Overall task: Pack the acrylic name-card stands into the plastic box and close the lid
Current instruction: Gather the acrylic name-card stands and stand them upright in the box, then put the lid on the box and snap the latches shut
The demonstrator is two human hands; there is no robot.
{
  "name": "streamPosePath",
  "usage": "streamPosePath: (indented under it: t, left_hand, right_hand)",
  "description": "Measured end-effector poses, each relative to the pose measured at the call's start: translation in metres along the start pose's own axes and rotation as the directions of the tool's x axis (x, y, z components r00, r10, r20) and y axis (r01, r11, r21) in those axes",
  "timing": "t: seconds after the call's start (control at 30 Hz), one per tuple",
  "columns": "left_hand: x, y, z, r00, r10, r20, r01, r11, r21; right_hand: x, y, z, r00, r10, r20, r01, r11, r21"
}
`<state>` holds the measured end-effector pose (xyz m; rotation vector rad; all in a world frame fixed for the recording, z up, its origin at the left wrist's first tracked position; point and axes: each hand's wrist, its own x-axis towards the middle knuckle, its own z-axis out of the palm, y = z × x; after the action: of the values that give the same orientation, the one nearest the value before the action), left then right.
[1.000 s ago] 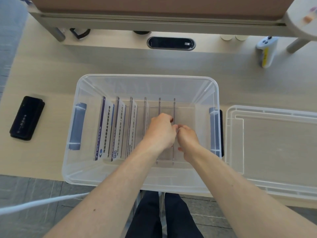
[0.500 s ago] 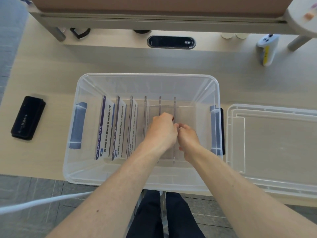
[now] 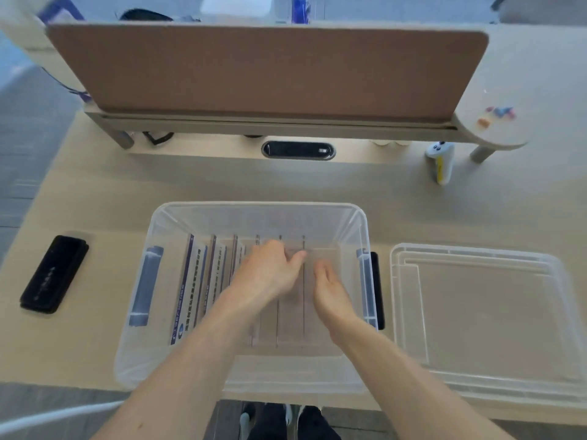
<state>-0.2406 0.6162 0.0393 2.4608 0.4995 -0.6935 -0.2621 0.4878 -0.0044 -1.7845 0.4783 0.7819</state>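
Clear rectangular plastic box set on pale wooden counter, lid off. Clear acrylic name-card stands lined upright inside box. Left hand held over middle stands, fingers loose, nothing gripped. Right hand placed beside it, palm spread, blurred. Clear plastic lid laid just right of box.

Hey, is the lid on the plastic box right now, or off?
Off. The lid lies flat on the table, right of the plastic box, whose top is uncovered.
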Motion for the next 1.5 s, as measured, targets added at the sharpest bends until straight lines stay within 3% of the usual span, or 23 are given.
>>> streamPosePath:
  t: [0.17, 0.4, 0.7, 1.03, 1.5]
  left_hand:
    - [-0.016, -0.005, -0.042, 0.998, -0.009, -0.063, 0.002, 0.994, -0.106]
    - [-0.041, -0.001, -0.094, 0.980, 0.009, -0.200, -0.092, 0.906, -0.412]
    - [-0.047, 0.008, -0.137, 0.974, 0.035, -0.222, -0.154, 0.824, -0.546]
    - [-0.048, 0.068, -0.124, 0.965, 0.196, -0.174, -0.262, 0.753, -0.604]
    - [-0.071, 0.143, -0.068, 0.967, 0.133, -0.218, -0.240, 0.766, -0.597]
  right_hand:
    - [-0.018, -0.035, -0.025, 0.998, -0.060, -0.019, 0.061, 0.994, 0.089]
    - [-0.048, -0.081, -0.052, 0.987, -0.160, 0.034, 0.156, 0.983, 0.100]
    - [-0.095, -0.133, -0.070, 0.954, -0.299, 0.015, 0.297, 0.953, 0.062]
    - [-0.131, -0.142, -0.113, 0.925, -0.354, -0.139, 0.368, 0.926, 0.089]
    - [-0.117, -0.115, -0.200, 0.937, -0.346, -0.053, 0.350, 0.932, 0.096]
